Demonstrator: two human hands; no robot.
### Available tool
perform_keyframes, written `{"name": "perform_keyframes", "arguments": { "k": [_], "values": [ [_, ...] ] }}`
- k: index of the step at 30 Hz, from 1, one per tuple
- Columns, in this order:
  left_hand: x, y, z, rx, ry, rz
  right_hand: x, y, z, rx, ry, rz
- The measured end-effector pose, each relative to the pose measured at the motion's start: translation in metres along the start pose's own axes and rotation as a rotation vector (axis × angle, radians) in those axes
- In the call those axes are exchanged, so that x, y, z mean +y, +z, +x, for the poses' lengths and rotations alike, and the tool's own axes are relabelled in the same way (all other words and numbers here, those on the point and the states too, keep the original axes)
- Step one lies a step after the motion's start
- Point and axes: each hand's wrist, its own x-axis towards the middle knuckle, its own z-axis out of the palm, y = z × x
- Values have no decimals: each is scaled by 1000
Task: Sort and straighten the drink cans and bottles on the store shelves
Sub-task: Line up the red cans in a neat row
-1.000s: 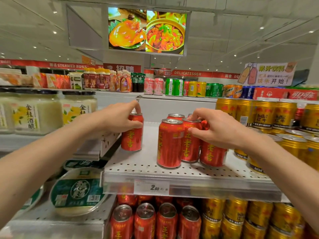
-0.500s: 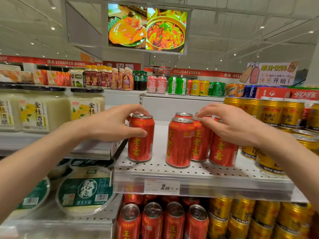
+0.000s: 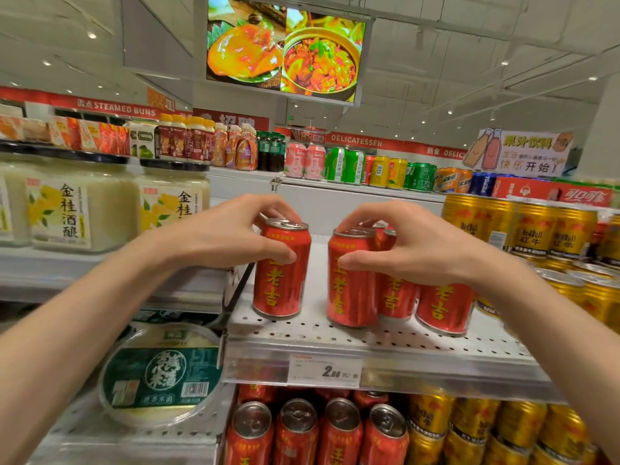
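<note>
Red drink cans with yellow characters stand on a white perforated shelf (image 3: 385,337). My left hand (image 3: 228,233) grips the top of a lone red can (image 3: 281,290) at the shelf's left end, thumb on its front and fingers over the rim. My right hand (image 3: 412,243) grips the front can (image 3: 350,297) of a tight cluster, thumb across its front and fingers over the top. Two more red cans (image 3: 443,307) stand beside and behind it, partly hidden by that hand. A gap separates the lone can from the cluster.
Gold Red Bull cans (image 3: 536,229) crowd the shelf's right side, close to my right wrist. Below the price tag (image 3: 323,372) sit rows of red cans (image 3: 295,434) and gold cans (image 3: 486,431). Large white jars (image 3: 73,213) and a round tub (image 3: 161,374) fill the left shelves.
The lone can in my left hand has slid forward and rightward, closer to the cluster. My right hand has shifted left, from the right-hand cans onto the front can of the cluster.
</note>
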Motion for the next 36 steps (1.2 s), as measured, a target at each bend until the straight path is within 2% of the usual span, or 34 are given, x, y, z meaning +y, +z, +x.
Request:
{"name": "perform_keyframes", "arguments": {
  "k": [5,13,17,25,31,36],
  "values": [
    [-2,0,0,13,11,-11,-4,7,14,-30,-29,70],
    [-2,2,0,13,10,-19,2,6,6,-70,44,59],
    [-3,2,1,20,14,-19,-3,6,10,-103,35,178],
    [-4,2,1,24,23,-6,-4,6,11,-109,60,-2],
    [-4,2,2,38,25,10,0,8,14,-97,21,116],
    [-3,3,2,47,21,22,4,11,13,-69,5,96]
  ]
}}
